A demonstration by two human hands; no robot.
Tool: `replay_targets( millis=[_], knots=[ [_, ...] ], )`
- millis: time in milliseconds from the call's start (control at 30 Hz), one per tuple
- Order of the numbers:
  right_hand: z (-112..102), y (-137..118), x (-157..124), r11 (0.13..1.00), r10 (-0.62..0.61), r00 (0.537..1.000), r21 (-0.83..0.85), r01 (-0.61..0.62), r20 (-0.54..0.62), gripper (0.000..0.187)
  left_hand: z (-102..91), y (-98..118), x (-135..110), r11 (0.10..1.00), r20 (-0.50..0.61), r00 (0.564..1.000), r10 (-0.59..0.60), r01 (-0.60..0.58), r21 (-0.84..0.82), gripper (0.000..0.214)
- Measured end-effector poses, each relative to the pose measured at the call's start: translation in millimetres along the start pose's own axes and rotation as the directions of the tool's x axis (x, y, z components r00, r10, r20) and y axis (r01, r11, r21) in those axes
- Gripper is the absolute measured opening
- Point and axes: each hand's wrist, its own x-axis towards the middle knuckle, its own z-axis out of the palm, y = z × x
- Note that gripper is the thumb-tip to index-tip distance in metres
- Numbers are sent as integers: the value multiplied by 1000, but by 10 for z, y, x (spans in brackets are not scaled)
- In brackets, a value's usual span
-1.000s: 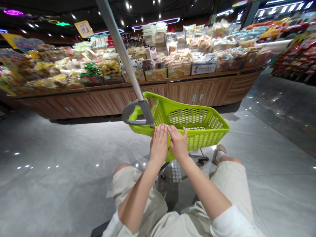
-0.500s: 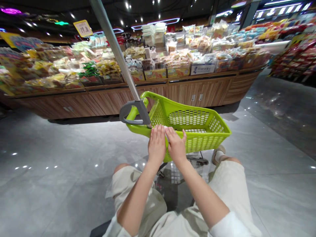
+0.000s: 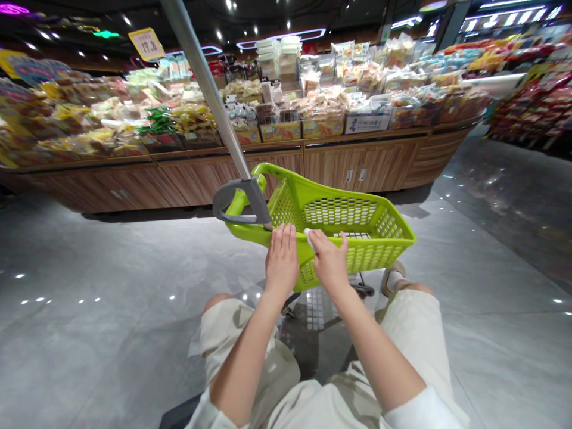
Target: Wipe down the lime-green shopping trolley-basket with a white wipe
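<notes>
A lime-green plastic shopping basket (image 3: 384, 215) on wheels stands on the floor in front of me, empty as far as I can see. Its grey pole handle (image 3: 210, 89) rises from a grey bracket (image 3: 236, 202) at the near left corner. My left hand (image 3: 281, 262) lies flat on the basket's near rim, fingers stretched out together. My right hand (image 3: 331, 262) rests beside it on the same rim, fingers pressed down on a small white scrap (image 3: 308, 233) that peeks out at the fingertips. I am crouched low, my knees in pale trousers below.
A long curved wooden display counter (image 3: 348, 170) piled with packaged snacks runs behind the basket. A yellow price sign (image 3: 146, 43) hangs at upper left. More shelves (image 3: 531, 101) stand at the right. My shoe (image 3: 393, 277) is beside the basket's wheels on the glossy grey floor (image 3: 89, 286).
My right hand has slid a little to the right along the rim, away from my left hand. The basket and handle have shifted slightly left in view.
</notes>
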Motion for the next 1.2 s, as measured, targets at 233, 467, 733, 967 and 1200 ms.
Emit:
replay_targets(
  millis=[233, 467, 733, 967, 1200],
  knots=[
    [51, 144, -129, 1000, -27, 1000, -6, 26, -17, 78, -51, -38, 4, 1000, 35, 999, -3, 3, 11, 61],
    [-43, 586, -185, 959, 264, 951, -64, -277, -160, 63, -57, -47, -10, 1000, 38, 999, 10, -10, -1, 67],
    [153, -157, 143, 993, -80, 996, 88, 76, 37, 71, -77, -108, 42, 999, 72, 997, 3, -6, 43, 60],
    [83, 711, 40, 990, 122, 990, -61, -127, -70, 63, 58, -210, 204, 1000, 63, 998, 20, -21, 15, 62],
    [297, -79, 467, 999, -51, 998, -16, 52, 35, 63, 167, -237, 368, 999, 32, 999, 10, -12, 45, 55]
  ],
)
